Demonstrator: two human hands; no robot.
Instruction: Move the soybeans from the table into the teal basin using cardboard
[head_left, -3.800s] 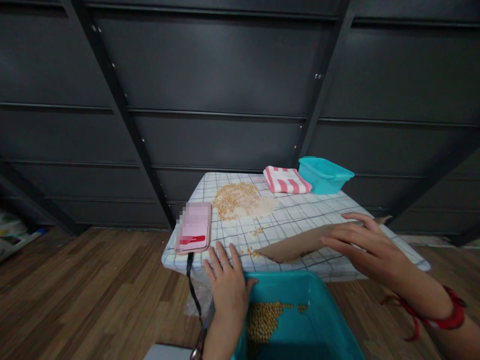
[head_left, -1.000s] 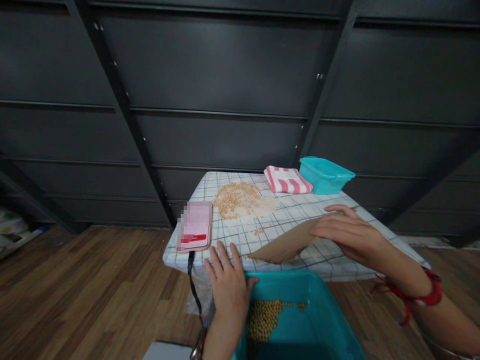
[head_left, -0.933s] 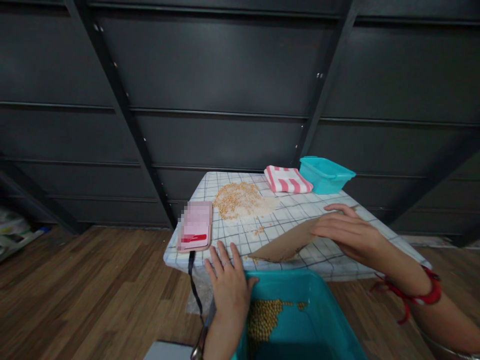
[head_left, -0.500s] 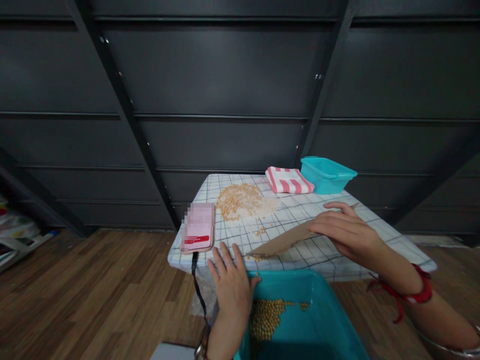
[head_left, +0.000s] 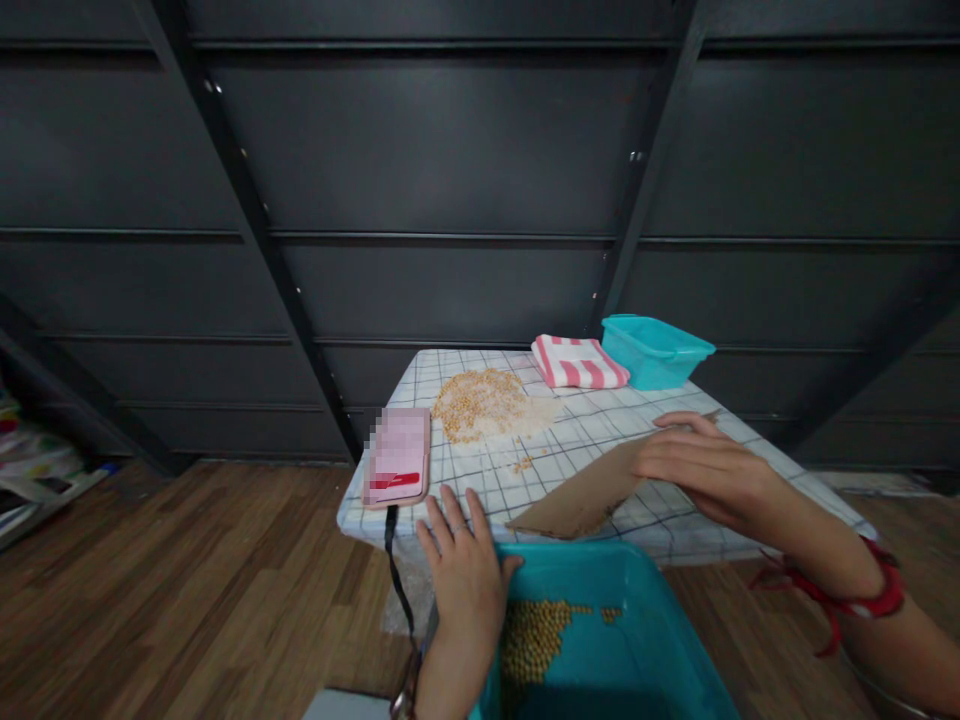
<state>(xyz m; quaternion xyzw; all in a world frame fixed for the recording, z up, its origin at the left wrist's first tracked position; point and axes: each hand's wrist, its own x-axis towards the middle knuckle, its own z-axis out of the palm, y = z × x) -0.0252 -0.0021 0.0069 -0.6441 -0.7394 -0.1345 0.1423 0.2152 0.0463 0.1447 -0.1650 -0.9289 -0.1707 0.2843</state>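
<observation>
My right hand point(head_left: 709, 462) is closed on a flat piece of brown cardboard point(head_left: 589, 493), whose lower edge is at the table's front edge, above the basin. My left hand point(head_left: 466, 580) lies open at the front edge, fingers spread on the cloth and thumb by the rim of a teal basin point(head_left: 679, 610). Inside the basin, round yellowish beans point(head_left: 534, 640) gather on the left. A pile of beans mixed with white grains point(head_left: 487, 402) spreads over the checked tablecloth point(head_left: 480, 475). A few loose beans point(head_left: 523, 464) lie between the pile and the cardboard.
A pink phone point(head_left: 401, 455) with a black strap lies at the table's left edge. At the back right are a folded pink-and-white striped cloth point(head_left: 579, 362) and a small turquoise basket point(head_left: 654, 352). A dark panelled wall point(head_left: 442, 140) rises behind the table.
My right hand has moved slightly right and toward me with the cardboard, whose lower edge now reaches the basin's far rim. My left hand stays in place.
</observation>
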